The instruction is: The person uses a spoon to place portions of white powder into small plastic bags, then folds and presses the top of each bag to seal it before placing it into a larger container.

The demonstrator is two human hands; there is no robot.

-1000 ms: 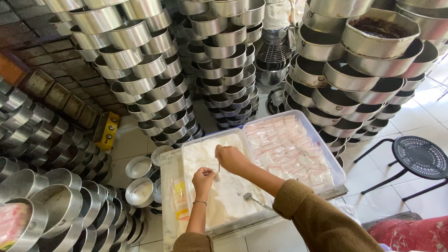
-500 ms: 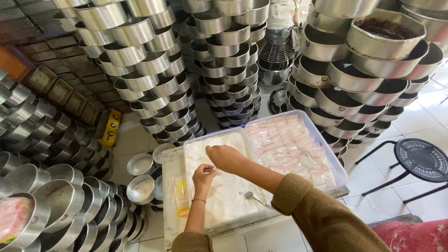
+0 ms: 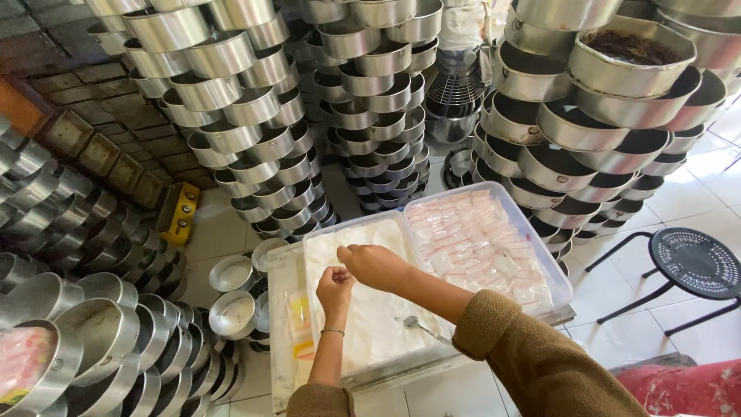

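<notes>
Left hand [image 3: 333,283] and right hand [image 3: 376,265] pinch together, touching, over white-powder tray [image 3: 369,324]; what they hold unclear; spoon [image 3: 421,328] just right.

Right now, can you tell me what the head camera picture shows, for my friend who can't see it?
Two hands, the left hand and right hand, meet close together over a clear plastic tray with two sections: white powder with a metal spoon in it on one side, small filled packets on the other. Tall stacks of round metal cake pans stand all around, beside a black stool.
</notes>
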